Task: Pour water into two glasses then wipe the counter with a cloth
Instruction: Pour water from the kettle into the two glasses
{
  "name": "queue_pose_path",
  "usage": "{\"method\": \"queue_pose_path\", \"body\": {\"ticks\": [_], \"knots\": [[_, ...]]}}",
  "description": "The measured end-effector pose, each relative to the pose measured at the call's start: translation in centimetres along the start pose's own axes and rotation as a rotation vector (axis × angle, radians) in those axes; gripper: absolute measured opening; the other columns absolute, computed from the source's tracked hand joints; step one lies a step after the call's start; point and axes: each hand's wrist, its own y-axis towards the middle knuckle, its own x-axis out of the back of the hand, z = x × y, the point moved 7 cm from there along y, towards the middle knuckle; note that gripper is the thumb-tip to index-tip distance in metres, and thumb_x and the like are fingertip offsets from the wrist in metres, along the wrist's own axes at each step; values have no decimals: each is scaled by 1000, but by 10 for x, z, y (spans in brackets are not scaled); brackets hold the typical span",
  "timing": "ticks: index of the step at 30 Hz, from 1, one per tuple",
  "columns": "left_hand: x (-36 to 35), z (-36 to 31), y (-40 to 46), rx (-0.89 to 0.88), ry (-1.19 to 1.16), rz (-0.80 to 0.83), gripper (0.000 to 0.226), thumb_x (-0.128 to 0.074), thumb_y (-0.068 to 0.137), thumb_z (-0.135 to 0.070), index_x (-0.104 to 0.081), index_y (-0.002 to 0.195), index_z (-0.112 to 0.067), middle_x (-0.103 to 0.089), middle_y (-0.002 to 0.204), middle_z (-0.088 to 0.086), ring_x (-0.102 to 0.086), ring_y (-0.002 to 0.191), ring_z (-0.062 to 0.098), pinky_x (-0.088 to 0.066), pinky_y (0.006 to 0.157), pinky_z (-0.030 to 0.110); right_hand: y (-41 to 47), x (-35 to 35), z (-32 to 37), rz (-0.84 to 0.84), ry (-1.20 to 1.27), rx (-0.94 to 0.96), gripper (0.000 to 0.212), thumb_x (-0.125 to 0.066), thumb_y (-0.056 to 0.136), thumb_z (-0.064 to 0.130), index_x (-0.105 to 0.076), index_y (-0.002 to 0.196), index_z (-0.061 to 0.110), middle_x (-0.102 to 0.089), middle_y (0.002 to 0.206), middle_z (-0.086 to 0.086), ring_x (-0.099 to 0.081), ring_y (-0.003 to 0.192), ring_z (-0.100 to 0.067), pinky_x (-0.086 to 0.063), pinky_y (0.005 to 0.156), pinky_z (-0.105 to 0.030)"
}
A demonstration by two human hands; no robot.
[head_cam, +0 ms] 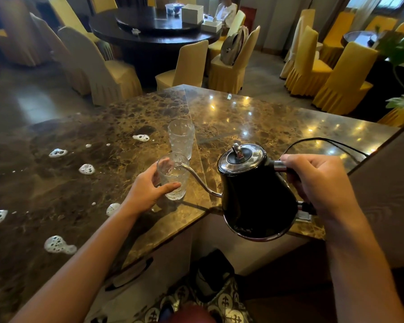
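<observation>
In the head view, the left hand [149, 187] reaches forward from a bare forearm and wraps around the near glass [172, 177], thumb across its front, fingers behind it seen through the wall. The glass stands on the marble counter [254, 117], close to its inner corner edge, and leans slightly toward the kettle. A little water seems to lie in its lower part, though the patterned wall makes the level hard to read.

The right hand [317, 183] is closed around the handle of the black kettle [257, 194], knuckles up, wrist bent down. The kettle is lifted clear of the counter and tipped to the left, its lid on. Its thin gooseneck spout [196, 178] curves up and ends just over the rim of the near glass, inside the mouth.

The far glass [181, 137] stands upright just behind the near one, almost touching it; whether it holds water cannot be told.

A black cord [324, 141] loops over the counter behind the right hand. Patches of white foam [60, 245] are scattered on the darker left part of the counter, well apart from the glasses. No cloth shows.
</observation>
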Motion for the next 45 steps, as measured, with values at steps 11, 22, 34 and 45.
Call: {"method": "queue_pose_path", "body": {"ticks": [11,22,34,45], "knots": [[3,6,1,31,-36,-24,79,-88,75,-34,-54,145,-21,-74,122,-11,-69,117,8,-54,102,27,-19,2,-58,-69,211,-233,37,-69,70,51,-61,49,21,-39,44,3,-30,36,-13,-24,38,-20],[0,-2,2,31,-46,-21,84,-90,72,-45,-56,143,-17,-71,130,0,-65,125,13,-50,110,49,-32,-4,-75,-66,380,-281,38,-67,71,49,-56,49,20,-37,40,2,-31,32,-13,-27,36,-19],[-10,-13,7,-6,-40,-67,69,-91,67,-39,-60,128,-32,-75,119,-11,-71,113,5,-55,101,28,-34,3,-71,-101,440,-254,38,-67,75,47,-56,50,21,-38,41,4,-32,32,-11,-28,37,-19],[-55,-48,55,-84,13,-19,89,-86,68,-43,-54,143,-7,-68,129,1,-66,119,11,-52,107,34,-35,21,-68,-197,486,-272,41,-67,74,48,-54,50,17,-29,37,2,-25,31,-16,-27,36,-21]]}}
